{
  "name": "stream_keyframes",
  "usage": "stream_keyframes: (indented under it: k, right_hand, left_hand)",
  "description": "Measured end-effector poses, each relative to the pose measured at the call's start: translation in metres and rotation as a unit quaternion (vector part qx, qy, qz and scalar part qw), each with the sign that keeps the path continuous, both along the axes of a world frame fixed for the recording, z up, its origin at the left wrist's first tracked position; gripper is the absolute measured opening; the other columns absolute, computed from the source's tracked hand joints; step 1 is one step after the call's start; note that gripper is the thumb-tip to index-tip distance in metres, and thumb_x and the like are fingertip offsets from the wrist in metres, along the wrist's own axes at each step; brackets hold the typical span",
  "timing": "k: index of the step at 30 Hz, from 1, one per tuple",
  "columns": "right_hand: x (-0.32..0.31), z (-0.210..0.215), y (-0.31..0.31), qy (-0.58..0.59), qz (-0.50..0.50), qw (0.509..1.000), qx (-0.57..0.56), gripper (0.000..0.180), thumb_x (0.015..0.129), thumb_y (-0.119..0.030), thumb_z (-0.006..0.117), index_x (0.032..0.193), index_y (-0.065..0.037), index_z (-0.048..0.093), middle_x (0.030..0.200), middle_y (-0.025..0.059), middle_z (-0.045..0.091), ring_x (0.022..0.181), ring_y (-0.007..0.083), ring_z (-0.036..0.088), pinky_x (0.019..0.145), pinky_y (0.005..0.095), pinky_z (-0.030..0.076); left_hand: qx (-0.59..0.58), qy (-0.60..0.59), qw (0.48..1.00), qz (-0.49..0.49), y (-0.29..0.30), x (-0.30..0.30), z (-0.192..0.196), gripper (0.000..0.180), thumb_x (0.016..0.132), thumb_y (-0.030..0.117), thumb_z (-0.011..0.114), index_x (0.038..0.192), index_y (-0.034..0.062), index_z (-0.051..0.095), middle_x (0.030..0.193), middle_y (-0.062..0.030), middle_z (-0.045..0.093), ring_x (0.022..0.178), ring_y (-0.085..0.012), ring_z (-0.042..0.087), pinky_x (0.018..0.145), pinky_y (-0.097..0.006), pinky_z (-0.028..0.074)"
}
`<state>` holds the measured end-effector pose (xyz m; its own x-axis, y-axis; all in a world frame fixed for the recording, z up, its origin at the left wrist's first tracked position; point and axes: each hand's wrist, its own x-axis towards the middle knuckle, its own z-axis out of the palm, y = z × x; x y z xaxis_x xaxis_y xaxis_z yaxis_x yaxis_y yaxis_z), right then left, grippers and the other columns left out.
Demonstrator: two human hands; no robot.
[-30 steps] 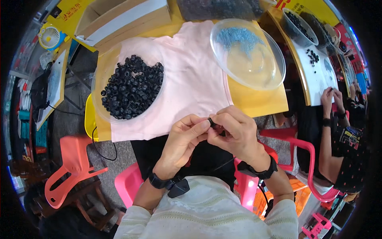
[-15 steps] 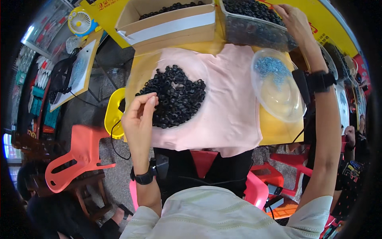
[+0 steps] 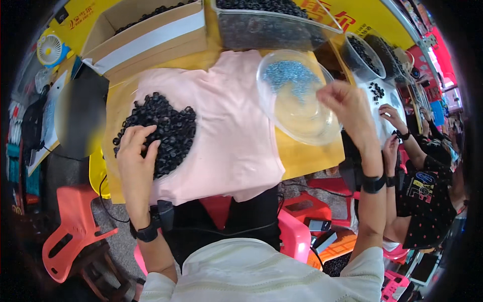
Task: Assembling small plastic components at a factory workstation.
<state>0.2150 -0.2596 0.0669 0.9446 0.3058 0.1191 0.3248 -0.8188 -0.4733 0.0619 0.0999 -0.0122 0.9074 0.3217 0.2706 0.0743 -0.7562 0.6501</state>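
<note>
My left hand [image 3: 135, 155] is at the left edge of a heap of small black ring-like parts [image 3: 173, 133]. Its thumb and fingers are apart, with the fingertips touching the parts. The heap lies in a shallow clear round tray [image 3: 187, 160] on a pink cloth [image 3: 234, 126]. Over the right rim of a clear oval dish [image 3: 302, 132] hovers my right hand [image 3: 348, 111], fingers curled together. Whatever they may hold is hidden. Small blue pin-like pieces [image 3: 289, 75] lie at the dish's far side.
Behind the cloth stand a cardboard box [image 3: 151, 48] and a clear plastic bin [image 3: 266, 32], both holding black parts. Tubs of black parts [image 3: 363, 55] are at the right. A co-worker's hands [image 3: 392, 121] are beyond my right arm. A red chair [image 3: 75, 221] is at left.
My right hand has come from the plastic bin down toward the oval dish. My left hand has gone from a pinch to spread fingers on the heap. The whole view has shifted right.
</note>
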Motion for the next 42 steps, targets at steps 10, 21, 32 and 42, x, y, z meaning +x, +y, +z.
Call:
stream_keyframes:
  k: [10, 21, 32, 42]
  right_hand:
    - [-0.027, -0.054, -0.031, -0.094, 0.04, 0.99, -0.098, 0.013, 0.079, -0.009, 0.07, 0.092, -0.008, 0.066, 0.089, 0.0093, 0.064, 0.081, 0.0306, 0.066, 0.068, 0.039, 0.052]
    - [-0.025, -0.063, -0.026, -0.16, 0.068, 0.975, -0.137, 0.01, 0.08, -0.006, 0.067, 0.083, -0.005, 0.058, 0.084, 0.0086, 0.06, 0.086, 0.0289, 0.062, 0.069, 0.0389, 0.052]
    - [-0.044, -0.035, -0.013, -0.038, -0.007, 0.994, 0.107, 0.012, 0.089, 0.003, 0.06, 0.1, 0.002, 0.064, 0.083, 0.0118, 0.064, 0.074, 0.0196, 0.066, 0.065, 0.0274, 0.051]
    - [-0.138, -0.003, 0.057, 0.14, 0.076, 0.884, 0.44, 0.018, 0.084, 0.01, 0.065, 0.1, 0.002, 0.068, 0.094, 0.0046, 0.065, 0.076, 0.0068, 0.061, 0.064, 0.0188, 0.05]
  left_hand:
    - [-0.043, -0.001, 0.999, -0.005, 0.002, -0.001, -0.003, 0.03, 0.076, -0.008, 0.069, 0.104, 0.0013, 0.067, 0.084, -0.0054, 0.056, 0.07, -0.0145, 0.053, 0.066, -0.026, 0.046]
    - [-0.265, -0.071, 0.962, -0.003, 0.0, -0.012, -0.005, 0.024, 0.08, -0.005, 0.072, 0.104, 0.0018, 0.069, 0.094, -0.0018, 0.056, 0.085, -0.0094, 0.057, 0.078, -0.022, 0.049]
    - [-0.554, -0.118, 0.817, -0.103, -0.023, -0.029, 0.006, 0.025, 0.086, -0.009, 0.064, 0.11, -0.0038, 0.064, 0.116, -0.0114, 0.061, 0.105, -0.0198, 0.064, 0.094, -0.031, 0.053]
    - [-0.737, -0.016, 0.644, -0.204, -0.086, -0.052, 0.023, 0.033, 0.089, -0.002, 0.06, 0.122, -0.0028, 0.058, 0.118, -0.0186, 0.062, 0.102, -0.0288, 0.066, 0.087, -0.039, 0.058]
